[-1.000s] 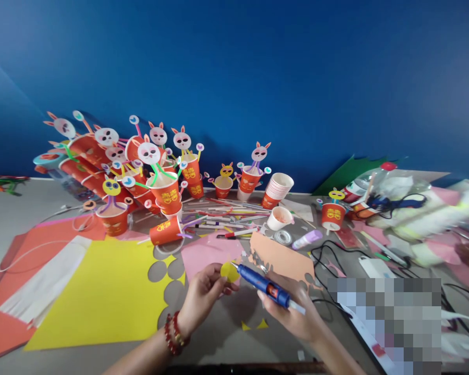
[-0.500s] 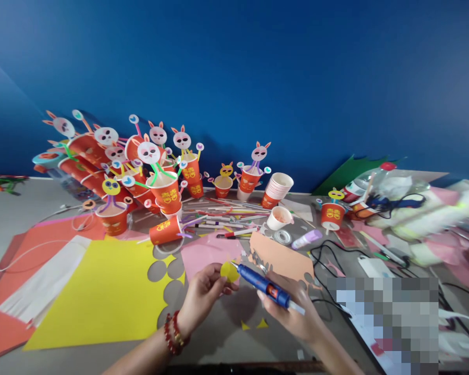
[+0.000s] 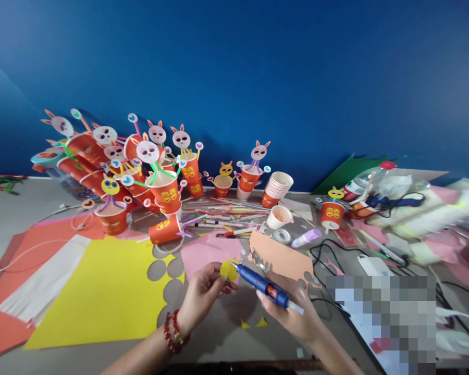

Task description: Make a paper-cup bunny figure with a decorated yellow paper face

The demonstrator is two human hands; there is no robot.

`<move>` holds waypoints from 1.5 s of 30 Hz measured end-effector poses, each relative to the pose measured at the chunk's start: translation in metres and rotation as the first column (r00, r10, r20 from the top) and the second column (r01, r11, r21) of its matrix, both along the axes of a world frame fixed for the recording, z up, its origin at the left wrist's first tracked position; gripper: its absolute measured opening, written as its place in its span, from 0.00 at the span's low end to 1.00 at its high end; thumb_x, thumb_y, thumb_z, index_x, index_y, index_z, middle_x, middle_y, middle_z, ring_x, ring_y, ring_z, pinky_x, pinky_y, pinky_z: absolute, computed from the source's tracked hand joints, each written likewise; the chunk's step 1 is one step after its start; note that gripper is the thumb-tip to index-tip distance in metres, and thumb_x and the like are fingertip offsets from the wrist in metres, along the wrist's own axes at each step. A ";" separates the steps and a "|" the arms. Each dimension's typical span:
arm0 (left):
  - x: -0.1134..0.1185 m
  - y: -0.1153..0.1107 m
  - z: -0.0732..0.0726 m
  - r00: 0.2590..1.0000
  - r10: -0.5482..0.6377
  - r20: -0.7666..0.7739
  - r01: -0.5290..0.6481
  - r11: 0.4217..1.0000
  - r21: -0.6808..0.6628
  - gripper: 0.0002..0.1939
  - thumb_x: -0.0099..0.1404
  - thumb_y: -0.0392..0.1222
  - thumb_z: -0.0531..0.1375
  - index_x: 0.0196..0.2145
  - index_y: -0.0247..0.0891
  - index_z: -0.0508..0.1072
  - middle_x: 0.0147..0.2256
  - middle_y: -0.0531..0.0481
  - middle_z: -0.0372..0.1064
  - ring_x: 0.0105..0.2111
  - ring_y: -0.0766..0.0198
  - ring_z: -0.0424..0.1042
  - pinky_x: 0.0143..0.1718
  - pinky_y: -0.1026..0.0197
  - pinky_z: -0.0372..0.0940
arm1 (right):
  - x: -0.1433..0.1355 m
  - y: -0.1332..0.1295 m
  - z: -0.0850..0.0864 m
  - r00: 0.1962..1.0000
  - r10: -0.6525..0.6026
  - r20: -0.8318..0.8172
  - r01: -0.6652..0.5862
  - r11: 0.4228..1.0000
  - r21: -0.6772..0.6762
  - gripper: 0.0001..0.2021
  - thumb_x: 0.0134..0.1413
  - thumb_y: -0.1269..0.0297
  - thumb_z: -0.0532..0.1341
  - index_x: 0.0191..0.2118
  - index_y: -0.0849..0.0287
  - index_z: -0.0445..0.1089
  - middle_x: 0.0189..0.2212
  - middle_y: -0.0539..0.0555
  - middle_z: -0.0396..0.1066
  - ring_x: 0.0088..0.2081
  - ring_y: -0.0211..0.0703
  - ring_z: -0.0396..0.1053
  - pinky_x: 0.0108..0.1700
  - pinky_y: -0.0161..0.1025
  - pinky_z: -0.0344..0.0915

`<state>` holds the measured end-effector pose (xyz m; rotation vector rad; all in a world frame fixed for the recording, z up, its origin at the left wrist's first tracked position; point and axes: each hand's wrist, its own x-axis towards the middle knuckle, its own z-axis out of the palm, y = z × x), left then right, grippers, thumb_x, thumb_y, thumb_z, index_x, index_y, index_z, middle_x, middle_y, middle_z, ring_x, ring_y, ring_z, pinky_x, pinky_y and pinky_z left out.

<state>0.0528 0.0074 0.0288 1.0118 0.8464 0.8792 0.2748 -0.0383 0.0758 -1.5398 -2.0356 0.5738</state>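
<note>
Head view very slightly shifted, red cups (image 3: 169, 194) marginally farther left

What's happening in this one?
Someone with bare hands is doing papercraft at a cluttered table. The left hand holds a small yellow paper disc, and the right hand holds a blue glue gun with its nozzle at the disc's edge; whether glue is coming out can't be seen. To the left lies a yellow sheet with round holes along one side. Behind it stand red paper cups topped with animal faces.
</note>
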 end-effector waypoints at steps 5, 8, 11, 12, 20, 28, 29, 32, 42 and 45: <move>0.000 0.000 -0.002 1.000 0.003 -0.007 -0.003 1.000 0.010 0.20 0.64 0.56 0.64 0.41 0.34 0.73 0.33 0.41 0.81 0.32 0.56 0.80 0.36 0.58 0.71 | 0.000 0.000 -0.001 1.000 0.004 -0.010 -0.004 1.000 0.002 0.10 0.61 0.59 0.54 0.29 0.54 0.62 0.22 0.51 0.70 0.23 0.43 0.69 0.26 0.35 0.62; 0.000 0.001 -0.002 1.000 -0.010 -0.010 0.010 1.000 0.009 0.20 0.64 0.56 0.64 0.41 0.34 0.73 0.33 0.40 0.81 0.32 0.56 0.80 0.36 0.58 0.71 | 0.000 0.000 -0.001 1.000 0.006 -0.015 -0.006 1.000 -0.001 0.10 0.61 0.59 0.54 0.29 0.54 0.62 0.22 0.52 0.70 0.23 0.43 0.69 0.25 0.35 0.62; -0.001 0.001 -0.002 1.000 -0.017 -0.007 0.017 1.000 0.008 0.20 0.64 0.56 0.64 0.41 0.34 0.73 0.32 0.41 0.81 0.32 0.57 0.80 0.36 0.59 0.72 | 0.000 -0.001 -0.001 1.000 0.017 -0.018 -0.017 1.000 -0.001 0.10 0.62 0.58 0.54 0.29 0.54 0.63 0.22 0.52 0.71 0.23 0.43 0.70 0.26 0.35 0.62; -0.001 0.000 -0.002 1.000 -0.017 -0.005 0.017 1.000 0.007 0.20 0.64 0.55 0.64 0.41 0.34 0.72 0.33 0.41 0.81 0.32 0.58 0.80 0.36 0.59 0.72 | 0.000 -0.001 -0.001 1.000 0.017 -0.015 -0.017 1.000 0.000 0.11 0.62 0.58 0.54 0.29 0.54 0.63 0.22 0.52 0.71 0.23 0.43 0.70 0.26 0.35 0.62; -0.001 0.000 -0.003 1.000 -0.024 0.009 0.024 1.000 0.015 0.19 0.65 0.54 0.63 0.41 0.33 0.73 0.33 0.40 0.81 0.32 0.59 0.79 0.36 0.60 0.71 | 0.001 -0.001 -0.001 1.000 0.011 0.005 -0.011 1.000 0.026 0.11 0.62 0.57 0.54 0.29 0.54 0.63 0.22 0.51 0.70 0.22 0.42 0.69 0.25 0.35 0.62; -0.001 0.000 -0.003 1.000 -0.018 -0.005 0.018 1.000 0.014 0.20 0.64 0.55 0.64 0.41 0.33 0.73 0.33 0.40 0.81 0.32 0.59 0.80 0.36 0.61 0.71 | 0.001 -0.001 -0.001 1.000 0.010 0.003 -0.010 1.000 0.014 0.11 0.62 0.57 0.54 0.29 0.55 0.63 0.22 0.52 0.70 0.23 0.42 0.69 0.26 0.35 0.62; -0.001 0.000 -0.003 1.000 -0.016 -0.004 0.016 1.000 0.013 0.20 0.64 0.55 0.64 0.41 0.33 0.73 0.33 0.40 0.81 0.32 0.59 0.80 0.36 0.60 0.72 | 0.001 -0.001 -0.001 1.000 0.013 -0.001 -0.013 1.000 0.012 0.11 0.62 0.57 0.53 0.30 0.55 0.63 0.22 0.52 0.70 0.23 0.43 0.69 0.26 0.35 0.62; -0.001 0.000 -0.003 1.000 -0.008 0.002 0.008 1.000 0.013 0.20 0.64 0.56 0.64 0.41 0.33 0.72 0.33 0.41 0.81 0.32 0.59 0.80 0.37 0.60 0.72 | 0.001 -0.001 -0.001 1.000 0.021 -0.011 -0.021 1.000 0.012 0.11 0.61 0.58 0.54 0.29 0.55 0.63 0.22 0.52 0.69 0.23 0.43 0.69 0.27 0.36 0.62; -0.001 0.000 -0.002 1.000 -0.014 0.003 0.014 1.000 0.020 0.19 0.64 0.55 0.64 0.41 0.33 0.73 0.32 0.41 0.81 0.32 0.60 0.79 0.36 0.60 0.72 | 0.002 -0.002 0.000 0.999 0.043 -0.007 -0.043 0.999 0.017 0.08 0.61 0.60 0.54 0.30 0.54 0.62 0.22 0.50 0.68 0.24 0.42 0.68 0.27 0.35 0.60; -0.001 0.000 -0.002 1.000 -0.012 0.011 0.012 1.000 0.017 0.20 0.64 0.55 0.64 0.40 0.33 0.72 0.33 0.40 0.81 0.32 0.59 0.79 0.36 0.60 0.72 | 0.002 -0.003 -0.002 0.999 0.048 0.016 -0.048 0.998 0.036 0.07 0.59 0.61 0.55 0.31 0.54 0.62 0.23 0.50 0.69 0.24 0.42 0.69 0.27 0.35 0.60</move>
